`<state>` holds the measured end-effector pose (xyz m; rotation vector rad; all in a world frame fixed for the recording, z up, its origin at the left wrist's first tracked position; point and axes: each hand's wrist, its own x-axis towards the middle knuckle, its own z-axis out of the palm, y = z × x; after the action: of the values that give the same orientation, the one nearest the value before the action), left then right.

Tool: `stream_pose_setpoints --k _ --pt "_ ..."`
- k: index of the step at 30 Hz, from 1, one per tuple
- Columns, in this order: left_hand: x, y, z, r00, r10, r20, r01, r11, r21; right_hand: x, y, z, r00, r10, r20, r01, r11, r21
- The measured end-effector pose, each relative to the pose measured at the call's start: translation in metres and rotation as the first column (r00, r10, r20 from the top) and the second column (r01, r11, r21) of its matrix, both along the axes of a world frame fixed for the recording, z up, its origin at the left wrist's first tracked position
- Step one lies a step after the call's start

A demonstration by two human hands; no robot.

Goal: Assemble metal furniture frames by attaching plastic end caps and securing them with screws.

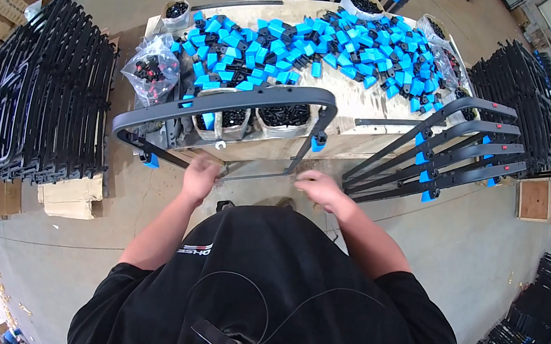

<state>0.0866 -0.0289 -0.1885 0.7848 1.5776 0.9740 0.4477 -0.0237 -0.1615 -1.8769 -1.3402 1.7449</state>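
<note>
We observed a black looped frame [229, 100] slightly left of the centre of the picture, in front of the pale wooden desk [368, 107], on which blue-and-black parts [347, 58] lay heaped. Its long axis ran from left to right, rising somewhat toward the right, and its curved top bar lay above both hands in the picture. The left grip [201, 177] stood at the lower end of the left leg and appeared the nearer; the right grip [318, 187] stood just right of the right leg's lower end. A thin rod [252, 176] spanned the gap between them. Both sets of fingers were curled but blurred, so we could not tell whether either grip was closed around anything.
</note>
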Motion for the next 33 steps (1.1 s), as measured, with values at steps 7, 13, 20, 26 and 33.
stream_pose_setpoints --k 7,13,20,26,33 --pt "-0.101 -0.068 -0.007 0.941 -0.319 -0.113 0.262 0.898 -0.355 -0.165 0.112 0.055 0.807 -0.325 -0.493 0.237 0.943 -0.233" --pt "-0.168 -0.079 -0.028 0.963 -0.193 -0.189 0.143 0.958 -0.247 -0.191 0.083 0.014 0.98 -0.186 -0.074 0.196 0.966 0.165" --pt "-0.166 -0.013 0.006 0.859 0.009 -0.511 0.042 0.995 0.089 -0.098 0.01 -0.04 0.648 -0.65 0.397 0.254 0.676 0.692" --pt "-0.147 0.019 -0.004 0.79 0.21 -0.576 -0.144 0.977 0.159 -0.041 0.064 -0.024 0.734 -0.556 0.389 0.348 0.8 0.488" --pt "-0.142 0.029 0.014 0.832 0.187 -0.522 -0.166 0.982 0.088 -0.027 0.076 -0.011 0.696 -0.463 0.549 0.229 0.867 0.442"
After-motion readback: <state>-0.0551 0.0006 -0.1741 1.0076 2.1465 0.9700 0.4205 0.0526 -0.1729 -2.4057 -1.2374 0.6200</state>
